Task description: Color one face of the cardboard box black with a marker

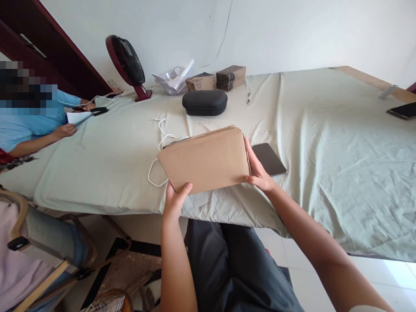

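Observation:
Between my two hands a brown cardboard box [208, 162] is held tilted above the near edge of the cloth-covered table. My left hand [175, 197] grips its lower left corner, thumb on the front face and the other fingers hidden behind. At the right end, my right hand [256, 169] presses along the side with its thumb at the lower corner. A dark tablet-like slab [270, 159] lies flat just right of my right hand. From behind the box's left side a white cable [152, 173] curls out over the cloth.
Beyond the box sit a black zip case [204, 103], two small cardboard boxes [231, 77] and a clear plastic basket [170, 84]. A dark red fan [128, 65] stands at the back left. Another person [29, 117] sits at left holding paper. A chair [48, 229] is lower left.

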Demonstrator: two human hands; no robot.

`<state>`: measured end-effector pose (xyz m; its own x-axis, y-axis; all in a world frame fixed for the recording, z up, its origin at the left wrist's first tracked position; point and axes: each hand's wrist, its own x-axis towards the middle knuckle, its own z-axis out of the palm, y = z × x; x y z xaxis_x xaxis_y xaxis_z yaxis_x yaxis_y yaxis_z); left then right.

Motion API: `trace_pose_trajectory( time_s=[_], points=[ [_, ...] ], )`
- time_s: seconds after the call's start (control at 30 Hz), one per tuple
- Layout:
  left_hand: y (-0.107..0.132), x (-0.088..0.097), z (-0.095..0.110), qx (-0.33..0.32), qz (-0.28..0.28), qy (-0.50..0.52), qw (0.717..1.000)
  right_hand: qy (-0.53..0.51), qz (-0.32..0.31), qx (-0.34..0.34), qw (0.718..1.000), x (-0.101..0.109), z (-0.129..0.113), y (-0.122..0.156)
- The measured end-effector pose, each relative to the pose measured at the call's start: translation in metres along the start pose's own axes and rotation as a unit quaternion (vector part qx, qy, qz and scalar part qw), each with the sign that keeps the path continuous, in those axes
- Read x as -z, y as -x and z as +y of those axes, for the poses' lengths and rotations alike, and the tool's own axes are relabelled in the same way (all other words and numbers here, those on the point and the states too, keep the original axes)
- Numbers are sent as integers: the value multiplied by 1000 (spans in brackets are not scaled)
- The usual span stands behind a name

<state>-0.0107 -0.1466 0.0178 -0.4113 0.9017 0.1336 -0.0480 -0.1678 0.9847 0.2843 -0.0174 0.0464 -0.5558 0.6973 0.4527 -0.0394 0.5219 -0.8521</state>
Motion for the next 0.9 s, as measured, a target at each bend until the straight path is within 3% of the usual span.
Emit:
trace_pose_trajectory(
  time_s=[0.17, 0.37, 0.6, 0.73, 0.9],
  points=[
    [-1, 7, -7, -46, 20, -28, 998, -60, -3, -7, 998, -2, 2, 0],
    [0, 12, -12, -56, 48, -23, 997, -116, -4, -10, 993, -4, 4, -1],
    [-4, 13, -23, -61, 36, 67, 995, -53, 11, 38, 998, -6, 7, -4],
    [-7, 11, -25, -26, 1, 31, 999, -22, 39, 53, 998, -5, 17, -4],
    [-10, 8, -6, -154, 8, -114, 981, 84, 97, 120, 984, 4, 11, -2]
  ],
)
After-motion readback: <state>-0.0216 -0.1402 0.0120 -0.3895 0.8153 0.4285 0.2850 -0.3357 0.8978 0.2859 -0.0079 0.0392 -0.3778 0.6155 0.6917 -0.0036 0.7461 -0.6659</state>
